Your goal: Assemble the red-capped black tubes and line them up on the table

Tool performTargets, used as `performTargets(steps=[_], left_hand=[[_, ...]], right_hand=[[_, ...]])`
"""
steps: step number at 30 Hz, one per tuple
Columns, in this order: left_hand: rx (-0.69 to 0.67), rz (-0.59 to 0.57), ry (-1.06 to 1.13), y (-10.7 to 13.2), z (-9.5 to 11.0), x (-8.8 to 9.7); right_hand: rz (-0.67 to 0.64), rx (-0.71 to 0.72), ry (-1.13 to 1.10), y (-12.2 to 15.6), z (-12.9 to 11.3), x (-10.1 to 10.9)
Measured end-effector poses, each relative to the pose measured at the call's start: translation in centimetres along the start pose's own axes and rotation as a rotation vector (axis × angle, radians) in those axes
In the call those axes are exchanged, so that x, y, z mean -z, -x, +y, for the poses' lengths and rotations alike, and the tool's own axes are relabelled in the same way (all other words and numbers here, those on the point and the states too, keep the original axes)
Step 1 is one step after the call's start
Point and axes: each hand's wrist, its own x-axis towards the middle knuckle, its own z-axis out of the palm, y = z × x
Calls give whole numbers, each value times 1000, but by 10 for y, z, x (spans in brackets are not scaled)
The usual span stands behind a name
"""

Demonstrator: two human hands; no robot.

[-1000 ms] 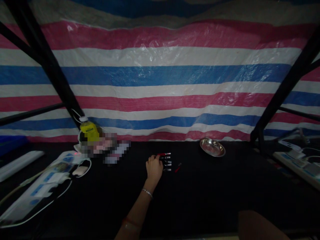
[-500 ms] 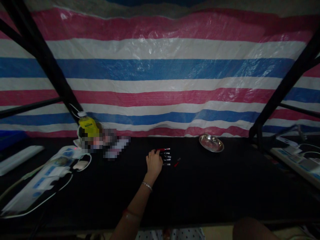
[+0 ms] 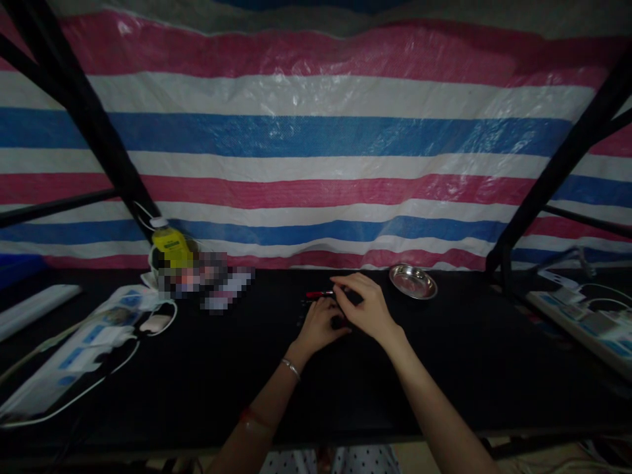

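Curving hands, slim red silver-tipped stick

A slim red stick with a silvery right end lies flat, lengthwise from left to right, at the middle of the scene. Just nearer are dark pieces, only small pale marks showing at their left ends; the rest is hidden, their number unclear.

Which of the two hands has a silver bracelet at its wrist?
The left hand, farther from the shiny metal dish: the silver bracelet circles its wrist, while the right hand has a bare wrist.
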Motion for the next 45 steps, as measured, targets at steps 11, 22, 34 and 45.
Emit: performTargets(steps=[11,22,34,45], left_hand=[[-87,-115,36,-1,-2,-2],[-2,146,154,-7,-13,-7],[-40,148,75,-5,-9,-1],[-24,134,132,-8,-14,-5]], right_hand=[[-174,-340,2,64,127,-46],[-157,-349,-26,64,132,-53],[-57,-347,81,66,141,-57],[153,-467,-254,58,126,-61]])
